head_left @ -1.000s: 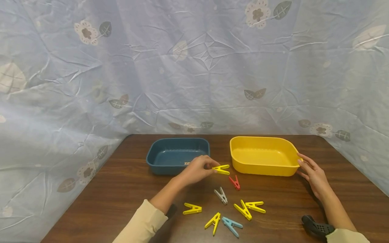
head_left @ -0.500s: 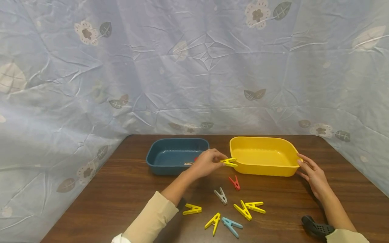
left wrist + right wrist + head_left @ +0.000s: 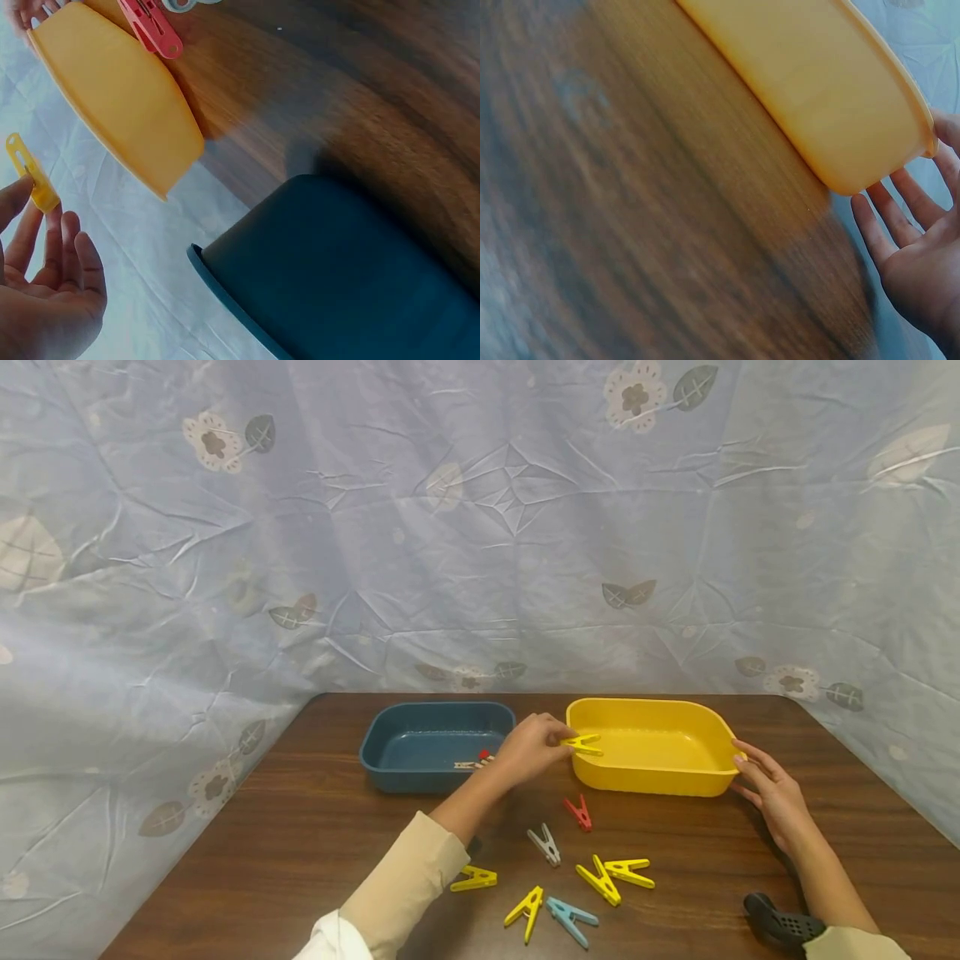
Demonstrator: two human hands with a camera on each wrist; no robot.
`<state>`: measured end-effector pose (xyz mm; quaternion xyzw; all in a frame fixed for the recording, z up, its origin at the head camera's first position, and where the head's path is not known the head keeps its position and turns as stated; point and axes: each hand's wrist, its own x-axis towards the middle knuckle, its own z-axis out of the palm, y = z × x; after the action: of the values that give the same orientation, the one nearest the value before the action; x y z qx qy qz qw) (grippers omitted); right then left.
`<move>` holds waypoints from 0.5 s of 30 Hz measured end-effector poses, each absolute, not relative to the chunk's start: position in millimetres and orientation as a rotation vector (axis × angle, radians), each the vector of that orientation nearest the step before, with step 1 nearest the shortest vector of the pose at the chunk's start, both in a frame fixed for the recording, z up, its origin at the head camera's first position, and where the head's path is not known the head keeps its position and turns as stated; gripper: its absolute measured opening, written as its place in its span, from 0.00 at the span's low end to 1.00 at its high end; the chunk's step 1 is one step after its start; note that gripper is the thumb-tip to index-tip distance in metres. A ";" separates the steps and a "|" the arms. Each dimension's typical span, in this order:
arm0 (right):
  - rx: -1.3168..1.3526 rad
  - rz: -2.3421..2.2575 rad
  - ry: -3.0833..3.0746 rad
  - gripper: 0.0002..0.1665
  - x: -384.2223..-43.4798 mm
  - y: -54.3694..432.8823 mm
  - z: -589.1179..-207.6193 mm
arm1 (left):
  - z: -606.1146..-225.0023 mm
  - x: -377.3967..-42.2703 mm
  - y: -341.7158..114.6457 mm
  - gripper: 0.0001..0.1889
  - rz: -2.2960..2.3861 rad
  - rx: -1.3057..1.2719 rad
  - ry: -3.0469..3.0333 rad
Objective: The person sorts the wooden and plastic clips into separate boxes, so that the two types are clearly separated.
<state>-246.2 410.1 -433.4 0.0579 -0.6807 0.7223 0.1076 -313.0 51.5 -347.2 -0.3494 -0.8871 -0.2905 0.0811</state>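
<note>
L hand (image 3: 534,750): thumb + fingertips pinching 1 held yellow peg (image 3: 584,744); my other fingers loosely bent below, per L wrist view.
Held peg loc.: up off table (image 3: 270,860), in line w/ L end of yellow bin (image 3: 652,782); V opens to my R. Can't tell if it touches the rim.
R hand (image 3: 780,802): holding yellow bin at its R end, thumb side at rim, other fingers agst outer wall.
Blue bin (image 3: 412,782): to L of yellow one, gap btwn. Inside, near R corner: wood-look pegs (image 3: 465,765) + sm. red bit (image 3: 484,754), partly hidden by my L arm.
Red peg (image 3: 580,814): on table, just in front of yellow bin.
Grey peg (image 3: 544,844): nearer me, slightly L of red.
Yellow pair (image 3: 604,887): R of grey & nearer me, 2 pegs side by side.
Light blue peg (image 3: 572,920): close to me, w/ front yellow peg (image 3: 528,912) just L of it.
Far-L yellow peg (image 3: 480,880): partly behind my L sleeve (image 3: 408,881).
Black obj. (image 3: 782,927): by R wrist, holes in it.
Backdrop: wrinkled pale cloth (image 3: 480,568), flowers + leaves.
</note>
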 end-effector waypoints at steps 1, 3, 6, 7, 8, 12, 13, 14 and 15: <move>0.169 2.124 -2.003 0.26 -246.3 410.3 -433.5 | -347.0 -314.1 53.6 0.12 -0.866 -1.032 -2.653; 0.169 2.123 -2.004 0.26 -246.2 410.4 -433.5 | -347.0 -316.6 57.9 0.12 -0.868 -1.006 -2.656; 0.170 2.129 -1.996 0.26 -246.3 410.3 -433.5 | -347.6 -320.6 64.0 0.12 -0.882 -0.976 -2.658; 0.171 2.132 -1.992 0.26 -246.5 410.4 -433.6 | -348.0 -322.2 66.1 0.12 -0.885 -0.968 -2.658; 0.172 2.136 -1.988 0.26 -246.7 410.4 -433.8 | -348.4 -323.8 68.1 0.12 -0.880 -0.959 -2.659; 0.175 2.141 -1.977 0.27 -247.6 410.5 -434.6 | -350.2 -330.4 76.0 0.12 -0.842 -0.931 -2.668; 0.177 2.142 -1.975 0.27 -247.8 410.4 -434.9 | -350.9 -332.2 77.9 0.12 -0.826 -0.925 -2.674; 0.178 2.142 -1.976 0.27 -247.9 410.4 -435.1 | -351.5 -333.7 79.6 0.13 -0.805 -0.922 -2.674; 0.179 2.141 -1.976 0.27 -248.1 410.4 -435.2 | -352.4 -335.3 81.5 0.13 -0.788 -0.918 -2.677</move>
<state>-248.1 410.4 -435.2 0.0610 -0.6729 0.7288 0.1112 -335.3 81.5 -352.4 -0.3110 -0.9064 -0.2670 0.1019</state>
